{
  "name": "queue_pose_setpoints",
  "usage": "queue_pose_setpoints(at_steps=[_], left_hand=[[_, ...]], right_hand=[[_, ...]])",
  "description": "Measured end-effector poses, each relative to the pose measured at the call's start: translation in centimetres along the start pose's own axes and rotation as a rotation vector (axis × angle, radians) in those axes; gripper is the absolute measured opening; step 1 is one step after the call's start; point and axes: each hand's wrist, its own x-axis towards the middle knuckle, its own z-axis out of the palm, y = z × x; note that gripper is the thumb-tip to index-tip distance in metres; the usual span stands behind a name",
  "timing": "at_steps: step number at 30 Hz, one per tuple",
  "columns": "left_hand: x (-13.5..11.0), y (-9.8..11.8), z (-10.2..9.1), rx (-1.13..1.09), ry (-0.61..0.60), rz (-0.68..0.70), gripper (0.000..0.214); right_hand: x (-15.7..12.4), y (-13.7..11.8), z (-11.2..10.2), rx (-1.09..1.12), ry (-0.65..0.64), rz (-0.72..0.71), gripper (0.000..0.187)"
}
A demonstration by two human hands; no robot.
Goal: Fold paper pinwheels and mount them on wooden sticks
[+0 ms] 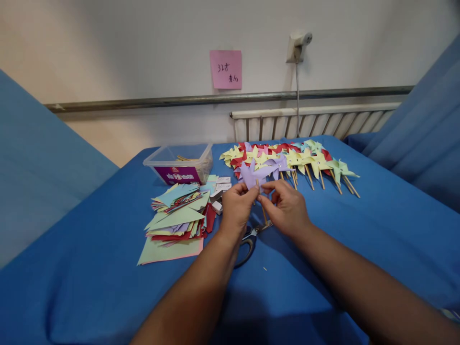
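Left hand and right hand both pinch closed on the purple pinwheel, held up over the bench. Scissors lie right under the grip, paper stack left, finished pinwheels beyond.

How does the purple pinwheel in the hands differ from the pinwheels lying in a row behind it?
The purple pinwheel is held by the left hand and right hand; the row of pinwheels lies on the blue table. The purple pinwheel is one colour; the row of pinwheels mixes yellow, red and green. Both have wooden sticks.

Paper stack left of pinwheel
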Motion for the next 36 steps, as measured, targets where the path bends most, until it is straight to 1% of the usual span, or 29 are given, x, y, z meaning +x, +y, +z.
queue_pose_setpoints(at_steps=[3, 5, 6, 9, 10, 12, 14, 16, 22, 28, 33, 36], left_hand=[[0.2, -0.2, 0.0, -0.066, -0.026, -0.082, 0.024], [0.3, -0.4, 0.0, -0.097, -0.053, -0.118, 0.025], [0.3, -0.5, 0.0, -0.104, -0.072, -0.133, 0.026], [0.3, -0.7, 0.1, -0.105, -0.133, -0.165, 0.028], [0.3, -0.7, 0.1, -0.095, -0.149, -0.172, 0.029], [0.2, -0.7, 0.2, -0.068, -0.177, -0.187, 0.028], [0.1, -0.6, 0.2, -0.039, -0.193, -0.198, 0.027], [0.0, -0.5, 0.2, -0.013, -0.193, -0.195, 0.026], [-0.1, -0.6, 0.2, 0.088, -0.163, -0.121, 0.023], [-0.2, -0.5, 0.2, 0.156, -0.134, -0.088, 0.022], [-0.1, -0.6, 0.2, 0.152, -0.139, -0.089, 0.02], [0.1, -0.7, 0.0, 0.104, -0.12, -0.103, 0.023]], right_hand=[[0.5, 0.6, 0.1, 0.15, 0.118, 0.121, 0.028], [1.0, 1.2, 0.1, 0.316, 0.145, 0.25, 0.031], [1.2, 1.4, 0.1, 0.41, 0.125, 0.32, 0.031], [1.8, 2.0, -0.1, 0.687, -0.029, 0.504, 0.028], [1.9, 2.1, -0.1, 0.764, -0.074, 0.551, 0.029], [1.9, 2.2, 0.0, 0.889, -0.123, 0.609, 0.03], [1.9, 2.3, 0.2, 0.967, -0.141, 0.614, 0.033], [1.9, 2.3, 0.4, 0.991, -0.143, 0.603, 0.036], [1.7, 2.6, 0.7, 0.994, -0.133, 0.634, 0.033], [1.7, 2.7, 0.6, 0.961, -0.136, 0.633, 0.034], [1.8, 2.8, 0.6, 0.962, -0.164, 0.617, 0.034], [1.7, 2.9, 0.8, 0.944, -0.146, 0.609, 0.037]])
